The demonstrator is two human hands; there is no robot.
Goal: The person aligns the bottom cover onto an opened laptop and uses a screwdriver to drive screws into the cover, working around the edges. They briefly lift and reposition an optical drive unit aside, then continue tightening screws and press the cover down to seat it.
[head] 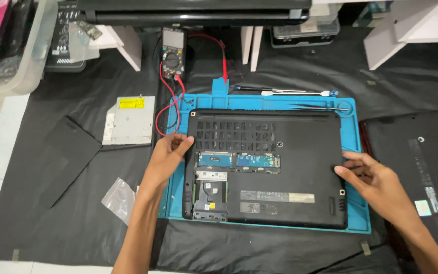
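A: What lies at the centre, and how do its edges sit?

B: A black laptop (267, 167), turned underside up, lies on a blue work mat (353, 226). A narrow band of mat shows along its left, right and near edges; a wider strip at the far side carries a slim screwdriver (285, 93) and tweezers (305, 107). Bays in the laptop's base stand uncovered, showing circuit boards and a drive.

A: What room remains around it?

B: To the left, on the black cloth (51, 203) that covers the desk, lie a silver disc drive (129, 121), a flat black cover (67, 155) and a small clear bag (118, 199), all apart from the mat. A multimeter (172, 57) stands beyond the mat, its red lead (166, 109) looping onto the mat's left corner. To the right, a second black laptop base (416, 162) lies just beside the mat.

A: How is the left hand posed?

B: The left hand (171, 152) reaches in from below, forearm angled up and right, fingers loosely curled with the tips touching the laptop's left edge near its far corner. It is not clenched, and a full grip cannot be confirmed.

A: And the right hand?

B: The right hand (373, 175) comes in from the lower right, palm down, fingers spread and extended, resting on the laptop's right edge. It is open and clasps nothing.
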